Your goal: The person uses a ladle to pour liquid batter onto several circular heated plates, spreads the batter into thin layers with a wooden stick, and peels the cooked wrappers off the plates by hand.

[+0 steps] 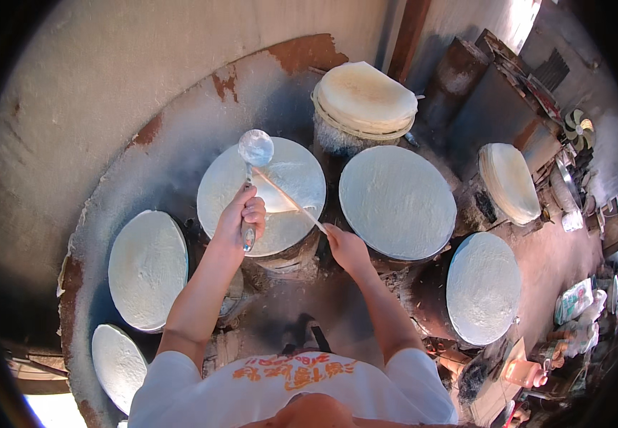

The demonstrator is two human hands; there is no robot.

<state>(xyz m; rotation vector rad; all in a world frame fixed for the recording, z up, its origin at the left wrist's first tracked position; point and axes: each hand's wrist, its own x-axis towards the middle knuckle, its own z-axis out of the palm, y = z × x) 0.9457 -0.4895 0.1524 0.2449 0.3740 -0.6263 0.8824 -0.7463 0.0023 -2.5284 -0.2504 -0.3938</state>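
My left hand (pixel 247 214) is closed around the handle of a metal ladle (pixel 256 148), its pale, batter-smeared bowl raised over the centre-left round griddle (pixel 218 196). A thin wooden stick (pixel 291 200) slants across the same griddle, and its near end is pinched in my right hand (pixel 346 247). The far tip comes close to the ladle's neck; whether they touch I cannot tell. A whitish, thin layer covers this griddle, with a smoother, shinier patch (pixel 296 178) near the stick. To the right, another round griddle (pixel 398 202) bears an even white layer.
More white-coated round griddles stand at right (pixel 484 289), left (pixel 148 271) and lower left (pixel 118 367). Folded flatbreads (pixel 366 93) lie on a woven tray behind; another stack (pixel 509 182) sits farther right. A curved, rusty-edged metal sheet (pixel 180 121) rings the left side. Clutter and a fan (pixel 579 130) line the right.
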